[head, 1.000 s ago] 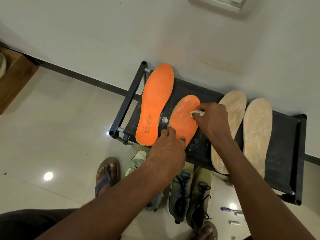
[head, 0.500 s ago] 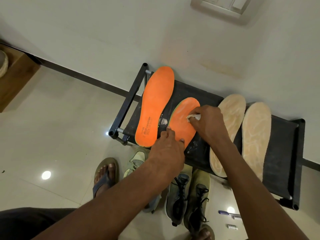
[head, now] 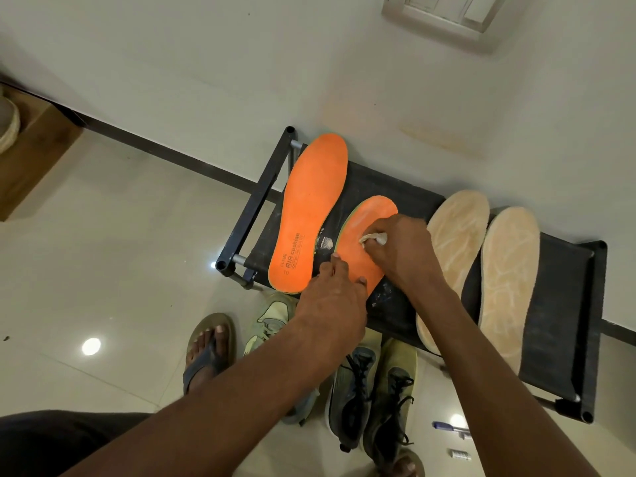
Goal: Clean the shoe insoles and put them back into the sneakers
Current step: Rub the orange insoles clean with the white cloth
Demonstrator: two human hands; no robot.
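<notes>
Against a white wall, a black rack (head: 564, 304) is bearing four insoles, toes toward the wall: two orange, two beige (head: 454, 256). Left hand (head: 330, 304) is pressing straight fingertips on the second orange insole (head: 358, 256); right hand (head: 402, 249) is pinching a white wipe (head: 373, 238) against it. Three sneakers (head: 347, 401) are lying on the floor below.

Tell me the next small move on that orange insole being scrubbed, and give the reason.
Probably sweep the white cloth down toward the heel. The right hand pinches it mid-length on the second orange insole; pale streaks lie above it, while the stretch toward the left hand, whose fingers pin the heel end, looks plain orange.
</notes>
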